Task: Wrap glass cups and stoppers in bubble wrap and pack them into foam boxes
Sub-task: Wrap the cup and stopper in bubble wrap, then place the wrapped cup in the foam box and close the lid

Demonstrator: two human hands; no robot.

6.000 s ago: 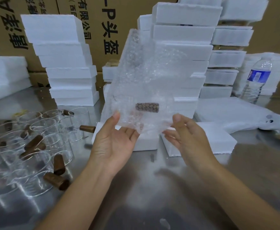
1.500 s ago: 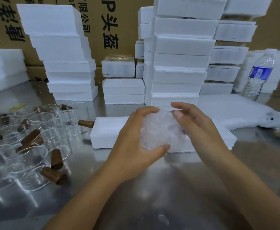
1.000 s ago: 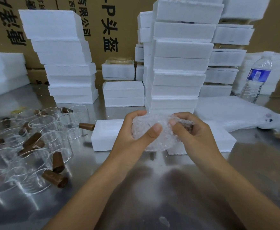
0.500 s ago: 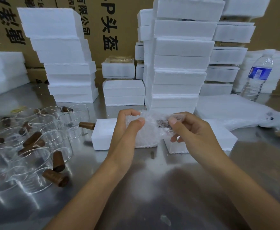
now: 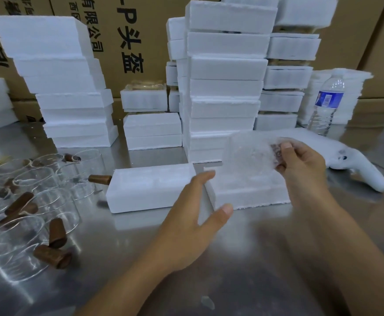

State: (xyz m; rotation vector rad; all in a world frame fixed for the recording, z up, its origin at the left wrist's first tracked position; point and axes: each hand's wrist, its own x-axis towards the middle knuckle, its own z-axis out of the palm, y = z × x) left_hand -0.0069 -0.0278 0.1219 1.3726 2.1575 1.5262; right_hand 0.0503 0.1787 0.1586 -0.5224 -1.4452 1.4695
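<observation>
**Q:** What do the hands hold?

**A:** The right hand (image 5: 300,166) grips a clear, crumpled bubble-wrap bundle (image 5: 248,156) by its right end, fingers curled round it. A brown patterned stopper (image 5: 275,151) shows through the wrap beside the fingertips. The left hand (image 5: 195,217) holds nothing; its fingers are straight and spread wide, thumb forward.

**Q:** Where is the bundle?

**A:** It is raised above the nearer white rectangular foam box (image 5: 243,197), which lies on the steel desk (image 5: 209,281). The left hand reaches for that box's left end, in the gap between it and a second white foam box (image 5: 150,190). Blur makes it hard to tell whether the hand touches the box.

**Q:** Which step is this?

**A:** Wrapping looks finished and packing is beginning. The next move calls for the left hand to steady or open the nearer box. The right hand then lowers the bundle in, keeping its grip closed so the wrap does not spring loose.

**Q:** And farther out?

**A:** At left lie clear glass cups (image 5: 40,179) and loose brown tapered stoppers (image 5: 52,255), not yet wrapped. Behind are stacks of white foam boxes (image 5: 225,87) against brown printed cartons (image 5: 129,30). A clear plastic water bottle (image 5: 325,106) stands at the right, with a white handheld tool (image 5: 366,174) lying nearer.
</observation>
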